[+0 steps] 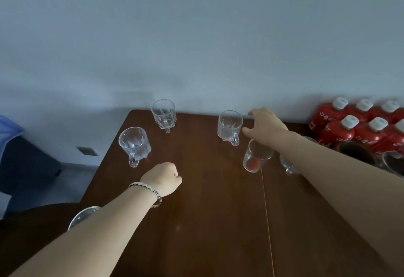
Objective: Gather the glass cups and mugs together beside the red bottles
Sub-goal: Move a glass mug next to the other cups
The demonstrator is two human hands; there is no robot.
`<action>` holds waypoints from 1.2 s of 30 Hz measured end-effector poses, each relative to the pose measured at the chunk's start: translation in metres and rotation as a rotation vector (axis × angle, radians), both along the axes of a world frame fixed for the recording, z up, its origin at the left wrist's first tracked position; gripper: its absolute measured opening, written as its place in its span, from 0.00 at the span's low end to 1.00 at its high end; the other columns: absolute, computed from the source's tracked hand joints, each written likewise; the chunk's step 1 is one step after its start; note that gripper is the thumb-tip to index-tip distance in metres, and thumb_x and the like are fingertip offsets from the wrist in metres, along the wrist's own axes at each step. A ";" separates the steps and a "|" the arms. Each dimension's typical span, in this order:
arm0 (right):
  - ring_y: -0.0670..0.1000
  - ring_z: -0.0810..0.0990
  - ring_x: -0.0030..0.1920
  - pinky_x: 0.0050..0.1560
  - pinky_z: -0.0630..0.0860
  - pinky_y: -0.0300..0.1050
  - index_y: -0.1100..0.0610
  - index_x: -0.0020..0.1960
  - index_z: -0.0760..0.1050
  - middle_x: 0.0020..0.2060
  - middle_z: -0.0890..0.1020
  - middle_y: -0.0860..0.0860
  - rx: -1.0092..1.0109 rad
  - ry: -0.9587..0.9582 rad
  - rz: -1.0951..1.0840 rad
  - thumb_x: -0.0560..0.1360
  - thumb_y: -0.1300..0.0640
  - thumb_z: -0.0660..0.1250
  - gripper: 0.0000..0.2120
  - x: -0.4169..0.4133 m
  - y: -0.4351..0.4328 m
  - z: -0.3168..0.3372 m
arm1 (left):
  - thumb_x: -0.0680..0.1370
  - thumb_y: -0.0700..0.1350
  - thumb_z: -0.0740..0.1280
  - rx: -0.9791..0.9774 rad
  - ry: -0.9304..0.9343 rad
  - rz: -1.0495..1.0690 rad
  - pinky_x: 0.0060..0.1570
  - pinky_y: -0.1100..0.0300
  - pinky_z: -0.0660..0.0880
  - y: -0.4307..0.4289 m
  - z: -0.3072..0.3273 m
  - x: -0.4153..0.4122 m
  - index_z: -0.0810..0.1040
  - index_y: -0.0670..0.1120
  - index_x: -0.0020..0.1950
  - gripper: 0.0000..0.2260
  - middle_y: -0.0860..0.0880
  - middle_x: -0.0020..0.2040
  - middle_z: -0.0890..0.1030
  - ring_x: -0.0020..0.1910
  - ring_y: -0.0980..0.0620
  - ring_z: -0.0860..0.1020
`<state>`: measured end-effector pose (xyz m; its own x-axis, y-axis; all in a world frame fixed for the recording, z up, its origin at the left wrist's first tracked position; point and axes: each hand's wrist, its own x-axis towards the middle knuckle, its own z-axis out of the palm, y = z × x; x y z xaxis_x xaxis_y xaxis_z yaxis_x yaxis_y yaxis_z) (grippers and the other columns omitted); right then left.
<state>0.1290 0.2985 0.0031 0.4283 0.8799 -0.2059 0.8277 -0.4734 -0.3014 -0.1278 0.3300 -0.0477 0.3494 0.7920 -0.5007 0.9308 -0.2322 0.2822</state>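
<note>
The brown table (207, 222) fills my view, its far edge against the pale wall. At its right end stand the red bottles (358, 128), white-capped and packed close, with a few glasses already near them under my right forearm, too hidden to count.

Three glass mugs are well apart from that group: one at the far edge (163, 112), one toward the left edge (134, 144), and the mug by my right hand (229, 127), its handle pointing toward me. A plain glass cup (256, 156) with something red at its bottom sits just under my right wrist, and another glass rim (84, 215) peeks out beneath my left arm.

My right hand (265, 124) is open, fingers spread, just beside the nearest mug and gripping nothing. My left hand (162, 177) is curled into a loose fist, empty, hovering over the table.

The risk, I judge, is my own forearm: reaching over the cup, I could clip its rim and tip it. The smooth glass could also slip if I pinch only the rim.
</note>
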 end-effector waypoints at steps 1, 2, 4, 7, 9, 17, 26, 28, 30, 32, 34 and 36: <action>0.58 0.69 0.67 0.63 0.71 0.53 0.59 0.68 0.67 0.66 0.70 0.57 -0.013 0.012 0.001 0.74 0.49 0.66 0.26 0.000 0.011 -0.003 | 0.79 0.45 0.60 0.007 -0.001 -0.007 0.48 0.55 0.76 0.005 -0.002 0.001 0.79 0.44 0.53 0.10 0.46 0.50 0.83 0.49 0.46 0.82; 0.58 0.69 0.67 0.63 0.71 0.54 0.59 0.69 0.67 0.66 0.70 0.57 -0.032 0.024 0.002 0.73 0.48 0.68 0.29 -0.001 0.022 -0.007 | 0.79 0.45 0.60 0.013 0.001 -0.014 0.47 0.55 0.76 0.011 -0.005 0.002 0.79 0.43 0.53 0.10 0.46 0.49 0.83 0.48 0.46 0.82; 0.59 0.70 0.66 0.60 0.72 0.53 0.59 0.68 0.65 0.65 0.70 0.58 -0.081 0.038 -0.005 0.71 0.46 0.70 0.32 -0.004 0.042 -0.019 | 0.79 0.45 0.60 0.014 0.000 -0.017 0.47 0.55 0.76 0.020 -0.012 0.002 0.79 0.43 0.53 0.10 0.46 0.50 0.83 0.48 0.47 0.82; 0.60 0.70 0.65 0.56 0.72 0.52 0.59 0.68 0.64 0.64 0.68 0.58 -0.145 0.054 -0.036 0.68 0.48 0.72 0.34 -0.012 0.063 -0.042 | 0.79 0.46 0.60 -0.005 -0.022 -0.012 0.48 0.57 0.78 0.030 -0.022 -0.001 0.79 0.44 0.55 0.11 0.46 0.50 0.83 0.47 0.49 0.81; 0.60 0.69 0.65 0.56 0.73 0.53 0.58 0.69 0.63 0.63 0.67 0.58 -0.136 0.064 -0.074 0.68 0.49 0.73 0.34 -0.018 0.071 -0.055 | 0.79 0.46 0.60 -0.009 -0.042 0.002 0.51 0.55 0.78 0.035 -0.028 -0.003 0.79 0.44 0.55 0.11 0.47 0.51 0.83 0.50 0.49 0.81; 0.58 0.74 0.61 0.43 0.71 0.46 0.59 0.64 0.66 0.60 0.68 0.55 -0.121 -0.054 -0.188 0.64 0.51 0.75 0.33 -0.036 0.069 -0.066 | 0.78 0.46 0.61 -0.047 -0.046 0.015 0.52 0.53 0.78 0.028 -0.039 -0.016 0.79 0.45 0.53 0.09 0.48 0.50 0.82 0.49 0.49 0.81; 0.57 0.73 0.61 0.51 0.75 0.48 0.56 0.65 0.66 0.59 0.68 0.54 -0.139 0.005 -0.023 0.64 0.49 0.73 0.33 -0.087 -0.021 -0.034 | 0.78 0.45 0.60 -0.060 -0.024 -0.035 0.41 0.58 0.68 -0.010 -0.010 -0.035 0.69 0.48 0.42 0.05 0.47 0.40 0.71 0.39 0.49 0.70; 0.56 0.74 0.60 0.49 0.74 0.46 0.55 0.65 0.66 0.60 0.68 0.53 -0.148 0.046 0.012 0.64 0.47 0.72 0.33 -0.094 -0.052 -0.024 | 0.78 0.45 0.60 -0.062 -0.010 -0.061 0.38 0.60 0.66 -0.028 -0.002 -0.039 0.67 0.47 0.42 0.05 0.48 0.41 0.70 0.39 0.49 0.69; 0.54 0.74 0.59 0.50 0.75 0.46 0.54 0.66 0.66 0.60 0.68 0.52 -0.164 0.062 0.018 0.64 0.47 0.72 0.34 -0.097 -0.085 -0.015 | 0.78 0.46 0.60 -0.076 0.001 -0.088 0.36 0.62 0.65 -0.046 0.005 -0.042 0.68 0.47 0.43 0.06 0.48 0.41 0.71 0.39 0.49 0.70; 0.53 0.73 0.60 0.53 0.76 0.46 0.53 0.66 0.66 0.60 0.68 0.51 -0.187 0.070 -0.012 0.63 0.48 0.73 0.35 -0.098 -0.123 -0.007 | 0.79 0.46 0.60 -0.079 0.026 -0.135 0.34 0.63 0.66 -0.065 0.017 -0.041 0.69 0.46 0.43 0.06 0.48 0.41 0.73 0.39 0.49 0.72; 0.52 0.74 0.58 0.53 0.77 0.45 0.53 0.65 0.66 0.58 0.68 0.51 -0.221 0.075 -0.037 0.61 0.48 0.74 0.35 -0.094 -0.150 -0.005 | 0.79 0.46 0.59 -0.081 0.041 -0.170 0.32 0.65 0.66 -0.078 0.024 -0.037 0.71 0.45 0.44 0.07 0.48 0.41 0.74 0.40 0.49 0.73; 0.52 0.75 0.56 0.51 0.76 0.45 0.53 0.64 0.67 0.56 0.68 0.50 -0.265 0.065 -0.070 0.60 0.49 0.74 0.35 -0.085 -0.185 0.001 | 0.79 0.46 0.58 -0.098 0.072 -0.238 0.32 0.65 0.65 -0.096 0.031 -0.029 0.71 0.45 0.44 0.07 0.47 0.41 0.74 0.40 0.49 0.73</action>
